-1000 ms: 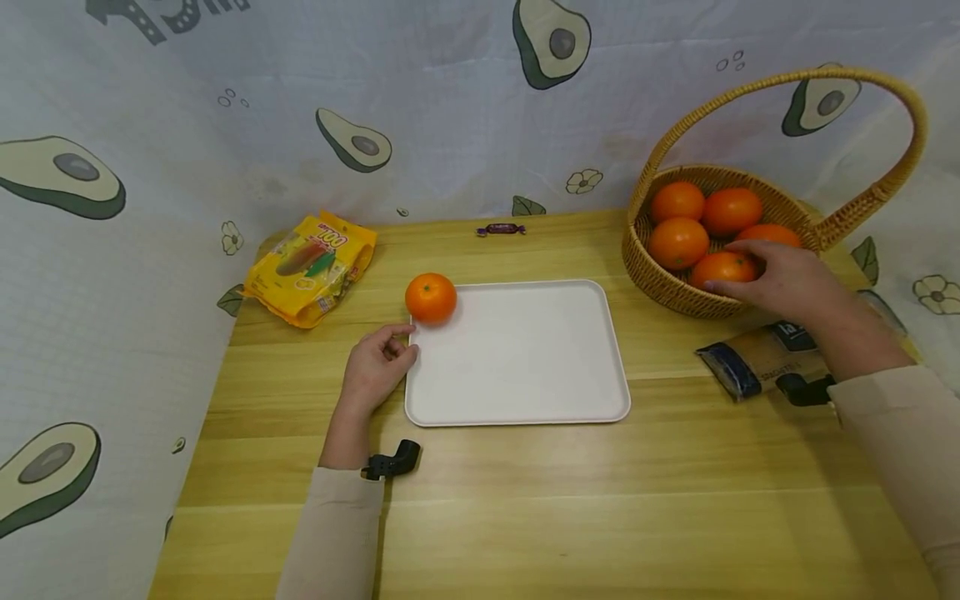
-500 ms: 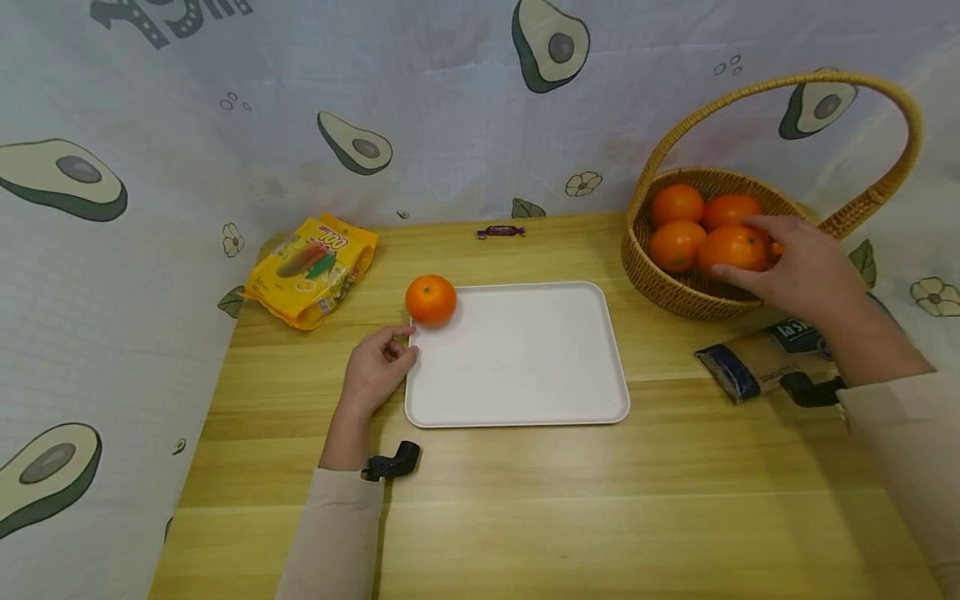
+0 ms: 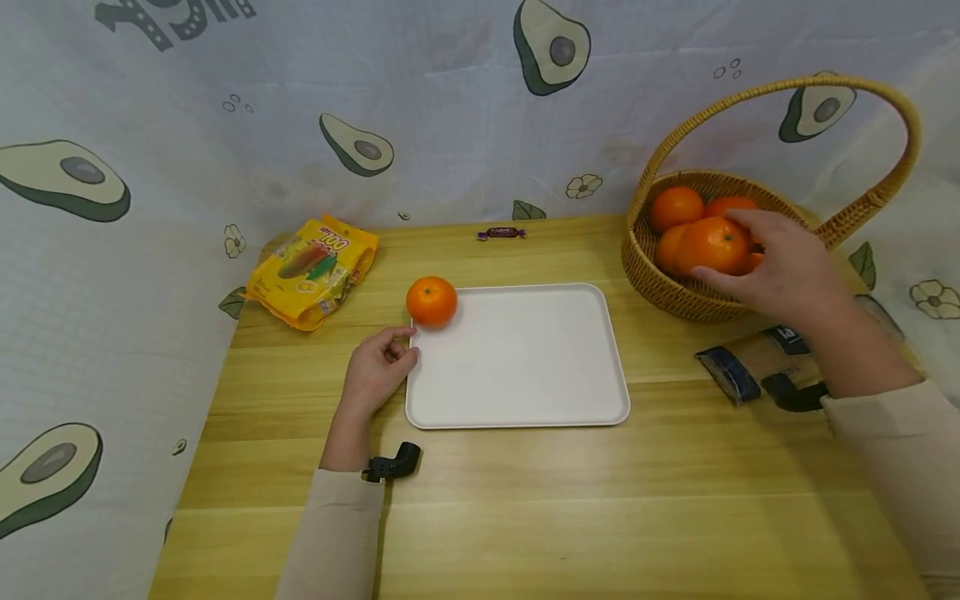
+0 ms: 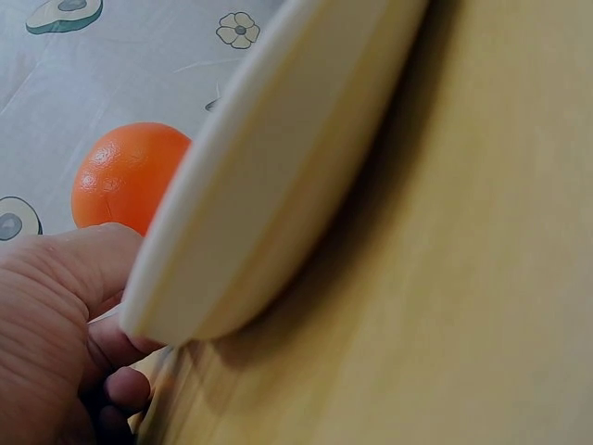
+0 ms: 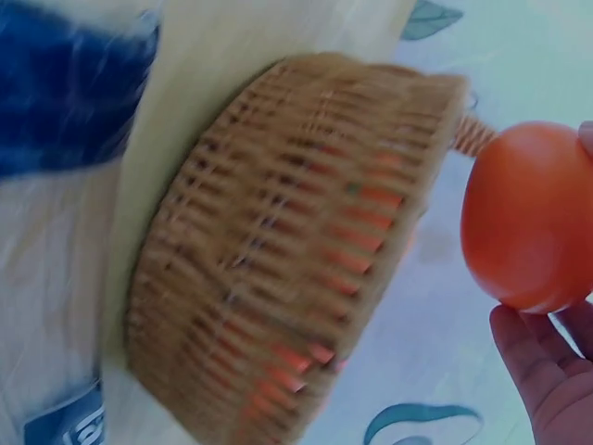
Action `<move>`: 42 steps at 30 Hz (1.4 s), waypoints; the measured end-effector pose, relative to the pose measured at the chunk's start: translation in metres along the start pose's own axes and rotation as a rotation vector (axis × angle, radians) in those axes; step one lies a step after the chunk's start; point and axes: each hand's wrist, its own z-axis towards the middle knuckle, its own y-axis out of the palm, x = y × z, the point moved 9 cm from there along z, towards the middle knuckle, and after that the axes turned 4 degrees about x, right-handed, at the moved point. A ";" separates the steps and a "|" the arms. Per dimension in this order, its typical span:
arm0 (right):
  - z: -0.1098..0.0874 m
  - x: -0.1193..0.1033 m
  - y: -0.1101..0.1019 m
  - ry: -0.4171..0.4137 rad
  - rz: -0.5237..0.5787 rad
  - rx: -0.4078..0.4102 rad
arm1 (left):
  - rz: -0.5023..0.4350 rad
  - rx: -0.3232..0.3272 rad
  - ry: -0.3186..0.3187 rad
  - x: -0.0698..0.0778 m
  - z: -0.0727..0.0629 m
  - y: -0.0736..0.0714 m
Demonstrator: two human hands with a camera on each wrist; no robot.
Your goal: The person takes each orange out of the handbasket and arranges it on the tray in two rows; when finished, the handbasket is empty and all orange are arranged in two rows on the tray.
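In the head view my right hand (image 3: 783, 262) grips an orange (image 3: 713, 246) between thumb and fingers, above the other oranges in the wicker basket (image 3: 686, 304). The right wrist view shows this held orange (image 5: 533, 218) raised over the basket's rim (image 5: 435, 139). My left hand (image 3: 377, 367) holds the left edge of the white tray (image 3: 521, 358) with thumb and curled fingers. Another orange (image 3: 432, 302) sits on the tray's back left corner, just beyond the left fingertips. The left wrist view shows the tray's side wall (image 4: 269, 176) close against the left fingers.
A yellow snack bag (image 3: 311, 271) lies at the back left of the wooden table (image 3: 525, 517). One purple wrapped candy (image 3: 501, 233) is near the back edge. The spaghetti pack (image 3: 765, 367) lies in front of the basket, partly under the right forearm. The basket's tall handle (image 3: 780, 83) arches behind the right hand.
My right hand has lifted an orange from the basket's front and moved it slightly up and left over the others. The left hand and tray have stayed in place.
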 end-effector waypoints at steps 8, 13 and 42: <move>-0.005 -0.039 0.008 -0.111 0.013 -0.013 | 0.001 -0.010 -0.005 0.000 0.000 0.000; -0.012 -0.063 0.020 -0.161 0.038 -0.027 | 0.006 -0.014 -0.003 0.000 0.000 0.001; -0.052 -0.163 0.094 -0.335 0.269 -0.103 | 0.012 -0.010 0.006 -0.001 0.002 0.000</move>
